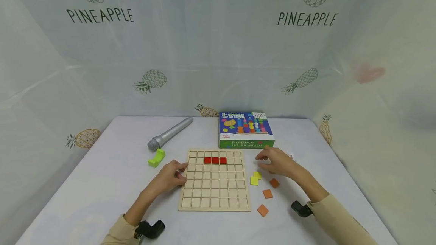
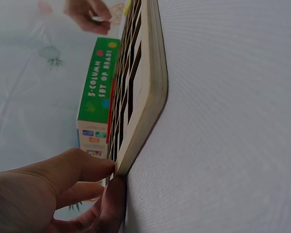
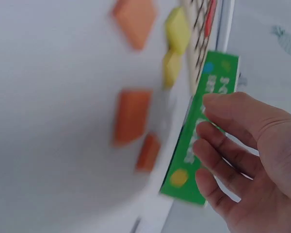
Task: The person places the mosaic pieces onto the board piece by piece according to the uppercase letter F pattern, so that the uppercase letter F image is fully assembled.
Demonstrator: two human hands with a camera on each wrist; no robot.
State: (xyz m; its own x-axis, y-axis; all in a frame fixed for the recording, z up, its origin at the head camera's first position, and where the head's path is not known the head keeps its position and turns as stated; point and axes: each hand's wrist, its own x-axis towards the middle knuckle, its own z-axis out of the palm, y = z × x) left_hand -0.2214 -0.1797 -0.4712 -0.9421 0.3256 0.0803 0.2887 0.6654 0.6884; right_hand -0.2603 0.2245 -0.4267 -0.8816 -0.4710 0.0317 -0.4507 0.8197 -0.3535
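A square wooden grid board [image 1: 214,192] lies flat on the table, with three red square tiles [image 1: 215,160] in cells of its second row from the back. My left hand [image 1: 168,177] holds the board's left edge. In the left wrist view, the thumb [image 2: 94,167] and a finger pinch the wooden rim [image 2: 153,104]. To the right of the board, my right hand [image 1: 277,160] hovers with relaxed, slightly bent fingers and nothing between them. Below it lie two yellow tiles [image 1: 254,180] and several orange tiles [image 1: 267,194]; the hand partly covers one.
A bead-set box [image 1: 246,144] stands behind the board. Toward the back left lie a grey microphone [image 1: 172,132] and a lime-green curved block [image 1: 156,158]. Something small, mostly hidden, is behind the right hand. A pineapple-print curtain [image 1: 211,48] hangs at the table's back edge.
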